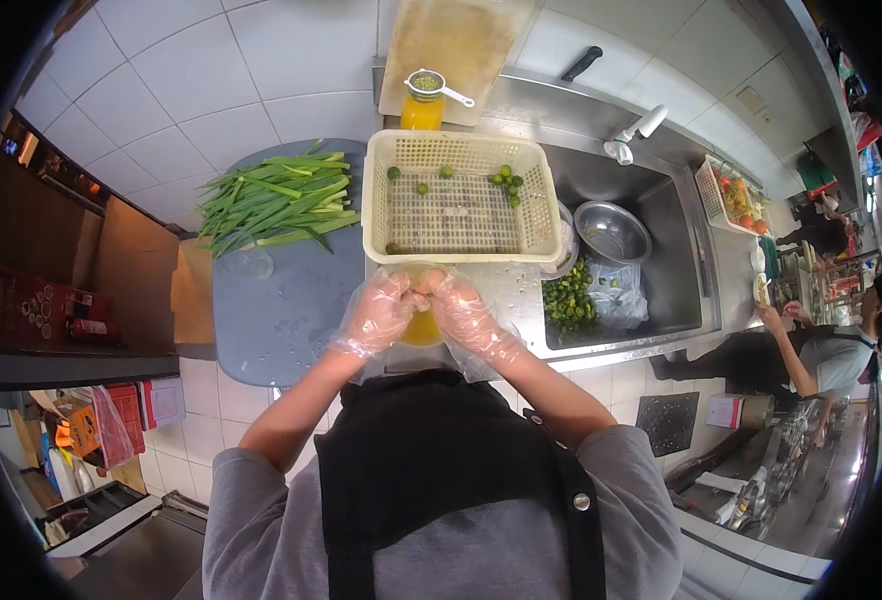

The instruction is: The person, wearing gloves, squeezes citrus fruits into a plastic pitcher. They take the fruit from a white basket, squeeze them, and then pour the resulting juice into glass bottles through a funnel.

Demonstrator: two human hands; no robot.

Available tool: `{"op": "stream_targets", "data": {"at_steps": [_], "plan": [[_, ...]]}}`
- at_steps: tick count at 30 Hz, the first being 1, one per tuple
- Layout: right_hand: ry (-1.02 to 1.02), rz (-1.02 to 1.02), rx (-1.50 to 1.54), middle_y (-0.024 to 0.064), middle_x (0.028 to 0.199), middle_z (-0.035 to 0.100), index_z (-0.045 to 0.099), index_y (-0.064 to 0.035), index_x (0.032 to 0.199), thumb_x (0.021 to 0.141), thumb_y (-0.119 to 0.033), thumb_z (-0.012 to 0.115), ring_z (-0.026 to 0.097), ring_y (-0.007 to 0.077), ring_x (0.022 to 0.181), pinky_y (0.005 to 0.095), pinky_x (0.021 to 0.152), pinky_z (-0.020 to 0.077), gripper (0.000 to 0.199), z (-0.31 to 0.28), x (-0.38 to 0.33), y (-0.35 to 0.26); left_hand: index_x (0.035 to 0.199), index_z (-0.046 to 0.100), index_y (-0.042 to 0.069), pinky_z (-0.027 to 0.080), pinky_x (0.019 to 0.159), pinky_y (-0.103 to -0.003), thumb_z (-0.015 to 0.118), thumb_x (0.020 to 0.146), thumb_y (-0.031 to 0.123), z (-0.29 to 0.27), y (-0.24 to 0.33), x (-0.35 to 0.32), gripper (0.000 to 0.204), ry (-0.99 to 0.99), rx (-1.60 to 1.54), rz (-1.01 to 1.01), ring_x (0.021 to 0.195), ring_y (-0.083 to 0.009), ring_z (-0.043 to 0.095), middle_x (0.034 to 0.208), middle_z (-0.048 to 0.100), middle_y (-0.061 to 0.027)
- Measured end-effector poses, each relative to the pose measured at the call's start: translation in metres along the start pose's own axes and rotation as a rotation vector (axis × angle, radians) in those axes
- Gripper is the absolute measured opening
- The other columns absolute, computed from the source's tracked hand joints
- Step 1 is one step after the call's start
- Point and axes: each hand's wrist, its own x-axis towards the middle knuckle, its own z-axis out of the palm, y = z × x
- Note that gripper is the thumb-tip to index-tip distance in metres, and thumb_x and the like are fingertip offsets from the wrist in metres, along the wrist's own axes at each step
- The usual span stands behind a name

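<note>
Both gloved hands, left hand point(379, 312) and right hand point(464, 312), are pressing together, pinching something small over a container of orange-yellow juice point(422, 328), just below the cream basket point(460, 197).

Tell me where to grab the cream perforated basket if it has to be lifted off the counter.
Grip the cream basket by its rolled rim on the two short sides, one hand per side, coming from above. The rim flares outward all round, giving a lip for fingers to hook under. The near long edge is crowded by the gloved left hand and right hand, and the few small green limes inside could roll, so probably lift level.
</note>
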Motion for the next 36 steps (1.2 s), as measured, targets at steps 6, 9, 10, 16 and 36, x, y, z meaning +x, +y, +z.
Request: {"op": "stream_targets", "data": {"at_steps": [6,9,10,16,36], "plan": [[-0.029,-0.027,-0.403,0.0239,0.097,0.064,0.061,-0.0005,0.100,0.088,-0.007,0.062,0.063,0.0413,0.091,0.0469,0.079,0.0500,0.014,-0.004,0.003,-0.037,0.099,0.066,0.003,0.049,0.075,-0.040,0.066,0.087,0.012,-0.003,-0.016,-0.006,0.015,-0.060,-0.393,-0.175,0.082,-0.0354,0.061,0.093,0.065,-0.0201],[-0.006,-0.036,-0.482,0.0239,0.096,0.064,0.062,-0.0002,0.097,0.084,-0.007,0.066,0.063,0.0424,0.091,0.0473,0.078,0.0507,0.015,0.000,0.002,-0.043,0.102,0.066,0.004,0.050,0.077,-0.041,0.066,0.085,0.009,0.001,-0.017,-0.010,0.018,-0.038,-0.299,-0.140,0.082,-0.0372,0.061,0.096,0.065,-0.0190],[0.002,-0.030,-0.486,0.0239,0.096,0.064,0.062,-0.0002,0.097,0.084,-0.007,0.066,0.063,0.0424,0.091,0.0473,0.078,0.0507,0.015,-0.002,0.000,-0.042,0.102,0.066,0.004,0.050,0.077,-0.043,0.066,0.084,0.009,-0.005,0.002,-0.006,0.018,0.010,-0.149,-0.043,0.083,-0.0384,0.060,0.095,0.065,-0.0188],[0.088,-0.114,-0.503,0.0201,0.086,0.062,0.061,-0.0029,0.088,0.077,-0.002,0.067,0.061,0.0433,0.083,0.0485,0.072,0.0512,0.013,0.002,0.000,-0.045,0.090,0.062,0.004,0.049,0.070,-0.047,0.068,0.077,0.009,-0.003,0.010,-0.008,0.015,0.134,0.040,0.100,0.080,-0.0428,0.058,0.088,0.061,-0.0190],[-0.201,0.163,-0.677,0.0232,0.096,0.066,0.058,0.0012,0.108,0.093,-0.017,0.058,0.065,0.0412,0.092,0.0469,0.079,0.0513,0.024,0.006,-0.008,-0.005,0.083,0.062,0.006,0.050,0.070,-0.046,0.065,0.081,0.012,-0.020,-0.025,0.005,0.007,-0.093,0.241,0.352,0.080,-0.0355,0.061,0.082,0.063,-0.0136]]}}
